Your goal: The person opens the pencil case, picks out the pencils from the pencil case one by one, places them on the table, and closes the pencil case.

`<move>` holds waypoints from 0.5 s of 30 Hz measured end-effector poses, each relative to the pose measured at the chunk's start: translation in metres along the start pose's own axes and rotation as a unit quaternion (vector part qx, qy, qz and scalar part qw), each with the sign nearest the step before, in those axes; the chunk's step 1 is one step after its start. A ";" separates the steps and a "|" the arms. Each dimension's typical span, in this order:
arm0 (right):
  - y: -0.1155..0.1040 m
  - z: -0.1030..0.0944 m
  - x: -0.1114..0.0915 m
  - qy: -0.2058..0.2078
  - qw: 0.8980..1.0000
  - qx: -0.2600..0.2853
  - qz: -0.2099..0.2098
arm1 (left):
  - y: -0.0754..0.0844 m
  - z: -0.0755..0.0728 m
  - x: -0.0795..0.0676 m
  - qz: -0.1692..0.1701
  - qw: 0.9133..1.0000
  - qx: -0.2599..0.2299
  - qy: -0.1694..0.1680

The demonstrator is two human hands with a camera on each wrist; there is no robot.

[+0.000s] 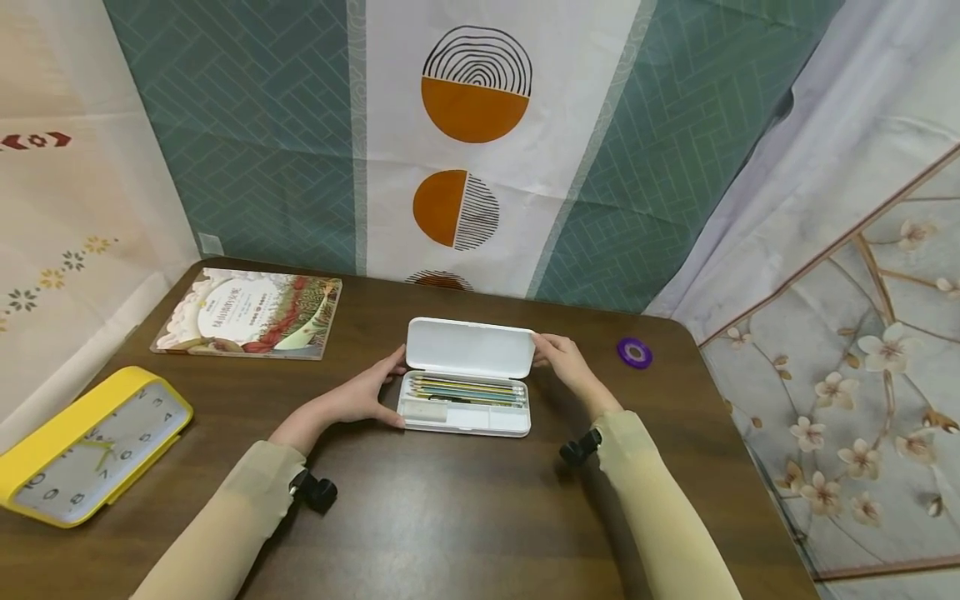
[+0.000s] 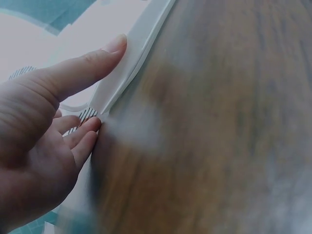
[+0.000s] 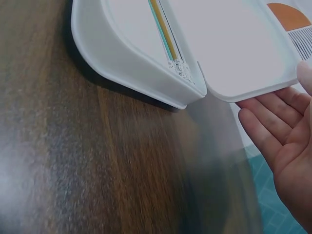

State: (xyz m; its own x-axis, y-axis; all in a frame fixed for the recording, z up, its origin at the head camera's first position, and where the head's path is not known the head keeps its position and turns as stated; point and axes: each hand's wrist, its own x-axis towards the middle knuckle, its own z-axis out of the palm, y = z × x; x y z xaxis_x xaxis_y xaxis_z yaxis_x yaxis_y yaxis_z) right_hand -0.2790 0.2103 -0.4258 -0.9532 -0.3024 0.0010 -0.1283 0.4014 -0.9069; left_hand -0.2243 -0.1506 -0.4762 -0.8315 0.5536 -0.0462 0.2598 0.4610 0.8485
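A white pencil case point(image 1: 465, 423) lies on the table with its lid point(image 1: 469, 348) raised. Several pencils point(image 1: 468, 390) lie in its back compartment, and a pale block, perhaps an eraser point(image 1: 425, 411), sits at the front left. My left hand point(image 1: 362, 392) holds the case's left end, thumb near the front corner and fingers toward the hinge side. In the left wrist view the thumb point(image 2: 92, 68) lies against the white side wall. With my right hand point(image 1: 564, 362) I pinch the lid's right edge; the right wrist view shows its fingers point(image 3: 273, 117) behind the lid.
A yellow clock point(image 1: 93, 446) stands at the left of the brown table point(image 1: 465, 517). Behind it lies an illustrated book point(image 1: 251, 312). To the right is a purple ring-shaped roll point(image 1: 634, 352). Patterned curtains hang at the back and sides.
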 end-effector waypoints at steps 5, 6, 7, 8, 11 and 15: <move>0.026 0.002 0.017 0.017 1.000 -0.012 0.011 | -0.002 0.000 -0.001 0.000 1.000 -0.014 0.001; 0.028 0.003 0.019 0.023 1.000 -0.020 0.009 | -0.002 0.000 -0.001 0.004 1.000 -0.015 0.002; 0.029 0.004 0.020 0.031 0.999 -0.024 0.007 | -0.002 0.000 -0.001 0.008 1.000 -0.016 0.003; 0.030 0.005 0.022 0.042 0.999 -0.029 0.003 | -0.003 0.000 -0.001 0.011 1.000 -0.017 0.005; 0.031 0.007 0.024 0.081 0.996 -0.028 -0.012 | -0.003 -0.001 0.000 0.017 1.000 -0.016 0.004; 0.030 0.009 0.026 0.115 0.993 -0.024 -0.023 | -0.002 -0.001 0.000 0.014 1.000 -0.020 0.000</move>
State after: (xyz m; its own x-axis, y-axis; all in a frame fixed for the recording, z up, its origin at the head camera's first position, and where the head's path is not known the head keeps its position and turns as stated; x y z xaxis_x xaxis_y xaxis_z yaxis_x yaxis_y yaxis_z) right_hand -0.3056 0.2067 -0.4568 -0.9826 -0.1175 0.1436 -0.1808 0.4336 -0.8828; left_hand -0.2258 -0.1521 -0.4771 -0.8241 0.5660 -0.0226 0.2631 0.4178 0.8696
